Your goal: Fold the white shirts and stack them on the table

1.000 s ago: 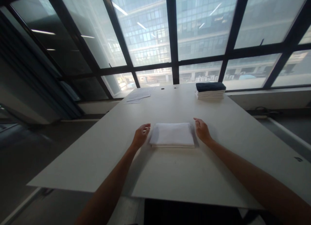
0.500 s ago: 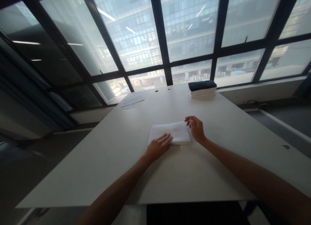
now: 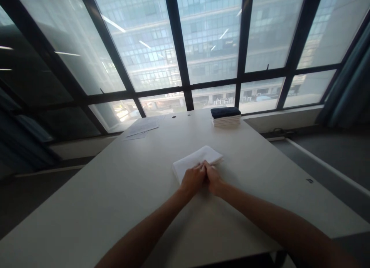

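A folded white towel [image 3: 195, 160] lies turned at an angle on the pale table [image 3: 115, 198]. My left hand [image 3: 193, 179] and my right hand [image 3: 213, 178] meet side by side at the towel's near edge. Both hands have their fingers curled onto that edge and touch each other. How much cloth sits inside the fingers is hidden.
A stack of folded towels [image 3: 226, 116] with a dark one on top stands at the far end of the table. Loose sheets of paper [image 3: 142, 127] lie at the far left. Large windows with dark frames run behind the table.
Both hands moved from the towel's two sides to its near edge and came together. The towel has turned, its right end swung away from me. The camera shifted right.
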The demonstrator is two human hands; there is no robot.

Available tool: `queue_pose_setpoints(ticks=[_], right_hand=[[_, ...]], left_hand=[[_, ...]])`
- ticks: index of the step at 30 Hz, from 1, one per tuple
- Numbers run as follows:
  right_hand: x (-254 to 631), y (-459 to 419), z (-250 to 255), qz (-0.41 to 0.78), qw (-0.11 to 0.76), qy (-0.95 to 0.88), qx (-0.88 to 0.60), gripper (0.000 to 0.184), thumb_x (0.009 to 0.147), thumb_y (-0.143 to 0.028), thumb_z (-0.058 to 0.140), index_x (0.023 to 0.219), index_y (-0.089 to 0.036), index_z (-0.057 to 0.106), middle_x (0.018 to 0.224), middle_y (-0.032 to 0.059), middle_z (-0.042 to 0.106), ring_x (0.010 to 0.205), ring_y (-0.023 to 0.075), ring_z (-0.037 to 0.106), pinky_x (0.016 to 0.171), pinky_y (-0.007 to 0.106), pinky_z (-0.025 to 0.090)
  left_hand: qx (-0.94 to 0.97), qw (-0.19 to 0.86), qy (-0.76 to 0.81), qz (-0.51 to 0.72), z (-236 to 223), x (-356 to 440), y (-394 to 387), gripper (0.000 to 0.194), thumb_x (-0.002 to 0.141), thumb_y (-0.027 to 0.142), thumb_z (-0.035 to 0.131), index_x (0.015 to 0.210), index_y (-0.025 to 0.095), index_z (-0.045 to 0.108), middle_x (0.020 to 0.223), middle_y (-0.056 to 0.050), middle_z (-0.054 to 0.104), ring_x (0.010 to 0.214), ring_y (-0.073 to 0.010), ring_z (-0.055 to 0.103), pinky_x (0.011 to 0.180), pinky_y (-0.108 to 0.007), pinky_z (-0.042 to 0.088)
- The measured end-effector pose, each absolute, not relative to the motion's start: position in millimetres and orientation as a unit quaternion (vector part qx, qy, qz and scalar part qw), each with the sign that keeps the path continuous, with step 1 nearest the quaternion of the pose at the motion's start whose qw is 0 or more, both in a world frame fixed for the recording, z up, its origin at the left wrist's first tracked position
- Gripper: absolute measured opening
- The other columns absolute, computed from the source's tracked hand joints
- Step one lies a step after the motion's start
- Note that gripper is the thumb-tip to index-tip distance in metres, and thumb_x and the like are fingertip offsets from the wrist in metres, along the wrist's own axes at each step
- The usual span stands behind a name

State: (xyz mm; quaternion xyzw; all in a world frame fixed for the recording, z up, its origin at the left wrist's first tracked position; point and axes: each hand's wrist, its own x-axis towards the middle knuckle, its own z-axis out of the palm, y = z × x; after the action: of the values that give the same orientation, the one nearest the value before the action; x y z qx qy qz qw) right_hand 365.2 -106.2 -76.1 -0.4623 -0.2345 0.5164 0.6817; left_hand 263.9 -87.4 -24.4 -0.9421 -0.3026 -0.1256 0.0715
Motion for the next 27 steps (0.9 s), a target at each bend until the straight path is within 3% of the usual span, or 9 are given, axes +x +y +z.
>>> queue_pose_setpoints(ticks=[4, 10, 16, 19, 24, 27], right_hand=[[386, -91, -83, 0.488, 0.717, -0.115, -0.484, 0.011, 0.079, -0.032, 0.062, 0.087, -0.026, 0.059, 0.072, -0.0007, 0.067, 0.077, 0.0208, 0.069, 0.066, 0.030, 0.057], [442, -65, -64, 0.481, 0.760, -0.105, -0.424, 0.025, 0.076, -0.024, 0.058, 0.100, -0.028, 0.053, 0.079, -0.0036, 0.065, 0.069, 0.0166, 0.064, 0.058, 0.027, 0.055], [536, -7, -22, 0.364, 0.810, -0.201, -0.413, 0.025, 0.079, -0.029, 0.057, 0.104, -0.030, 0.049, 0.090, -0.0029, 0.064, 0.078, 0.0155, 0.065, 0.064, 0.028, 0.059], [580, 47, 13, 0.306, 0.854, -0.176, -0.383, 0.030, 0.081, -0.023, 0.055, 0.110, -0.031, 0.048, 0.089, -0.0030, 0.061, 0.076, 0.0145, 0.064, 0.062, 0.027, 0.058], [635, 141, 46, 0.268, 0.883, -0.150, -0.355, 0.036, 0.089, -0.017, 0.043, 0.122, -0.034, 0.045, 0.097, -0.0030, 0.063, 0.079, 0.0129, 0.065, 0.067, 0.028, 0.059], [656, 187, 43, 0.242, 0.889, -0.153, -0.358, 0.041, 0.093, -0.016, 0.039, 0.131, -0.031, 0.043, 0.109, 0.0013, 0.064, 0.081, 0.0123, 0.065, 0.072, 0.033, 0.059]], left_hand=[[-0.958, 0.049, -0.132, -0.250, -47, 258, -99, 0.028, 0.098, 0.012, 0.053, 0.123, 0.015, 0.066, 0.138, -0.015, 0.065, 0.133, -0.0241, 0.059, 0.104, -0.037, 0.054], [-0.913, 0.005, -0.157, -0.377, -57, 232, -90, 0.035, 0.098, 0.010, 0.046, 0.126, 0.023, 0.064, 0.135, -0.009, 0.067, 0.133, -0.0220, 0.057, 0.107, -0.041, 0.051], [-0.926, -0.030, -0.230, -0.298, -74, 241, -88, 0.043, 0.097, 0.014, 0.045, 0.138, 0.022, 0.057, 0.140, -0.009, 0.064, 0.136, -0.0224, 0.055, 0.110, -0.042, 0.051], [-0.935, -0.016, -0.236, -0.265, -79, 244, -89, 0.046, 0.094, 0.012, 0.047, 0.137, 0.022, 0.058, 0.140, -0.008, 0.064, 0.134, -0.0229, 0.057, 0.109, -0.041, 0.053], [-0.938, 0.016, -0.218, -0.270, -83, 239, -86, 0.048, 0.089, 0.014, 0.053, 0.135, 0.025, 0.060, 0.135, -0.006, 0.069, 0.127, -0.0212, 0.063, 0.104, -0.032, 0.057], [-0.944, 0.045, -0.188, -0.266, -89, 235, -78, 0.043, 0.093, 0.017, 0.052, 0.134, 0.026, 0.061, 0.132, -0.005, 0.070, 0.126, -0.0190, 0.064, 0.103, -0.027, 0.056]])
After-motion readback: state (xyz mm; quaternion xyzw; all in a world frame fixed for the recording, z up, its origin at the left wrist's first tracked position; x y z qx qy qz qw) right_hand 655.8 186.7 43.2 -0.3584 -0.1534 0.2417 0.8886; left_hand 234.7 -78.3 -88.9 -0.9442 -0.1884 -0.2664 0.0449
